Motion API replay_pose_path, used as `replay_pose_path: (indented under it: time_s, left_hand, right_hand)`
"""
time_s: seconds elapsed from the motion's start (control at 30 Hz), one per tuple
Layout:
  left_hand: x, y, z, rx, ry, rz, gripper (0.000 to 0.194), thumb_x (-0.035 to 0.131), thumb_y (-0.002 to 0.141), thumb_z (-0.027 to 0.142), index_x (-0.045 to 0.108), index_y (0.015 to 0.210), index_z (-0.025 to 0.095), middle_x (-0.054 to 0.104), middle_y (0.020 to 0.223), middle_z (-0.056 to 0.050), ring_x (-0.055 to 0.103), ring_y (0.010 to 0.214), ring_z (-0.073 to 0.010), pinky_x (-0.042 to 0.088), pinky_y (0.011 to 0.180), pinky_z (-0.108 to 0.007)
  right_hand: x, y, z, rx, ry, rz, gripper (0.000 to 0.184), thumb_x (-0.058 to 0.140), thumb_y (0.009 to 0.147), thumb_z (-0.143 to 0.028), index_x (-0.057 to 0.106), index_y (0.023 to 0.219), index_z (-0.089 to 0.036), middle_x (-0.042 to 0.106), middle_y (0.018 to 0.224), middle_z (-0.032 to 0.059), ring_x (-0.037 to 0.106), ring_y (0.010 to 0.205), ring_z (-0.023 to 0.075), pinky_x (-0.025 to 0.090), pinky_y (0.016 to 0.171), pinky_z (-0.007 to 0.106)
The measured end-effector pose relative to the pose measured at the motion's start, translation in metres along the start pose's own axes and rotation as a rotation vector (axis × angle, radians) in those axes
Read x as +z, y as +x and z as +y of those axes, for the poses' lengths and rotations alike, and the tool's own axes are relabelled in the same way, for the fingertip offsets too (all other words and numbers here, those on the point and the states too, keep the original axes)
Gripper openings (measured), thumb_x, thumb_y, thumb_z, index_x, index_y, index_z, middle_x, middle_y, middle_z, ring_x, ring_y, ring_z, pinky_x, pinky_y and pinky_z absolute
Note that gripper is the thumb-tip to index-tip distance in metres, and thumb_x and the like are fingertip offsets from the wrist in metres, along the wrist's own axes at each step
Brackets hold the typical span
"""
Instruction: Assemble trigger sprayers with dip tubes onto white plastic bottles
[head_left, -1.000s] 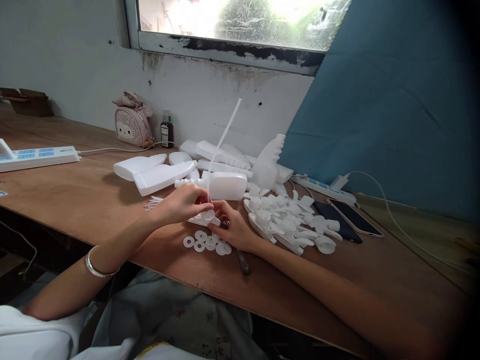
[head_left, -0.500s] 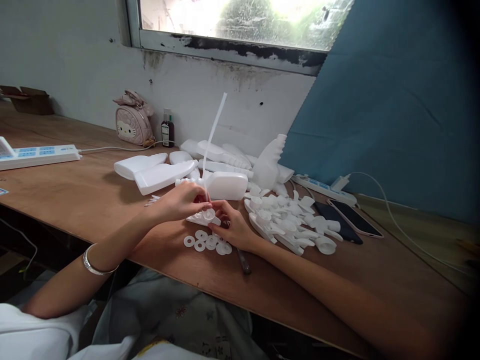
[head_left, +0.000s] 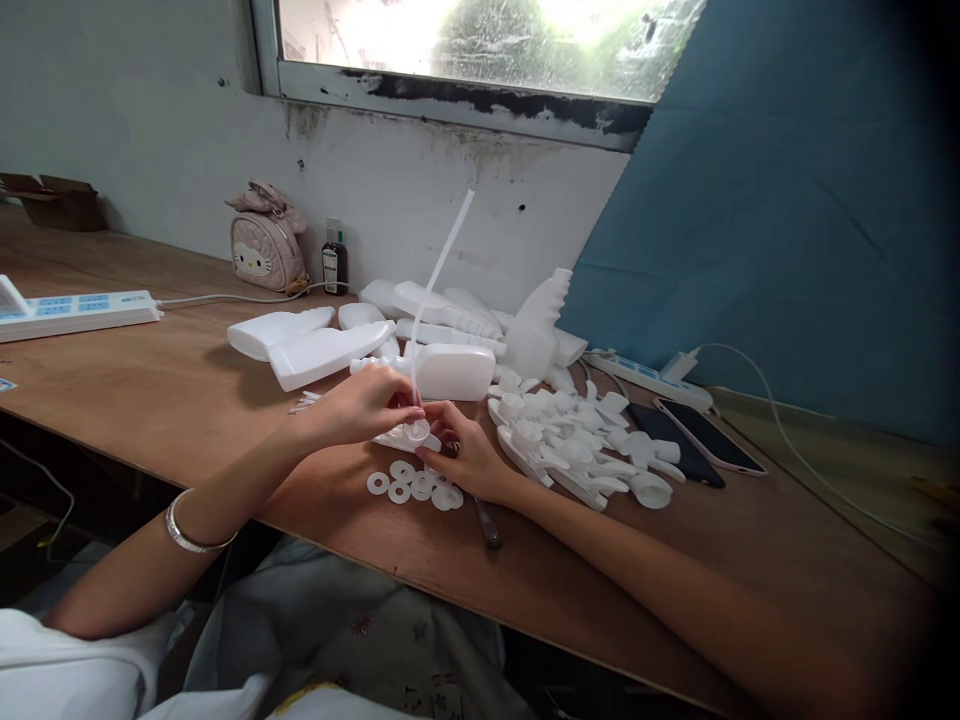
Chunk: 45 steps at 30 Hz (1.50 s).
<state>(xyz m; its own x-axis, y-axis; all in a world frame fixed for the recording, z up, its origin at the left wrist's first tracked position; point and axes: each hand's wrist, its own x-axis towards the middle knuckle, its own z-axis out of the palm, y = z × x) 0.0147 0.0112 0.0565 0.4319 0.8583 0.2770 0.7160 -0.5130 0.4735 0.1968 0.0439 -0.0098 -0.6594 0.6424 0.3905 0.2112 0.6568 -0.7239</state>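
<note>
My left hand (head_left: 379,400) pinches the lower end of a long, thin white plastic tube (head_left: 444,258), which rises and leans to the right. Just below its fingertips is a white spray head (head_left: 417,431) with a round collar facing up. My right hand (head_left: 472,458) grips this spray head from the right side, thumb and fingers closed around it. Whether the tube is seated in the collar is hidden by the fingers. Several flat white ring washers (head_left: 399,491) lie in front of the hands.
Behind the hands lie several white bottles (head_left: 454,371), one standing (head_left: 534,325). To the right is a pile of white spray heads (head_left: 570,430), with a phone (head_left: 709,436) and power strip (head_left: 652,378) beyond. A dark-handled tool (head_left: 488,524) lies near the table edge.
The tube's upper end has swung to the right and the tube bends a little more. Both hands stay in almost the same place.
</note>
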Motion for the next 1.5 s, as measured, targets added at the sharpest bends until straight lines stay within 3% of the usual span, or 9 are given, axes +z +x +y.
replay_pose_path:
  time_s: [0.93, 1.5]
  left_hand:
    - [-0.0008, 0.0003, 0.0017, 0.018, 0.016, -0.006, 0.026, 0.053, 0.08, 0.031, 0.068, 0.076, 0.011, 0.052, 0.051, 0.0, 0.037, 0.046, -0.0068, 0.025, 0.044, -0.018]
    - [0.0025, 0.0012, 0.0042, 0.021, 0.047, 0.022, 0.019, 0.054, 0.08, 0.026, 0.067, 0.077, 0.012, 0.06, 0.061, -0.001, 0.045, 0.051, -0.008, 0.029, 0.049, -0.019]
  right_hand:
    - [-0.0005, 0.0002, 0.0031, -0.006, 0.0, -0.017, 0.036, 0.056, 0.074, -0.016, 0.045, 0.108, -0.019, 0.054, 0.08, -0.0004, 0.052, 0.065, 0.0108, 0.047, 0.058, 0.025]
    - [-0.0006, 0.0005, 0.0039, -0.006, 0.008, -0.013, 0.032, 0.054, 0.075, -0.017, 0.045, 0.106, -0.019, 0.052, 0.074, -0.0027, 0.05, 0.059, 0.0092, 0.044, 0.055, 0.024]
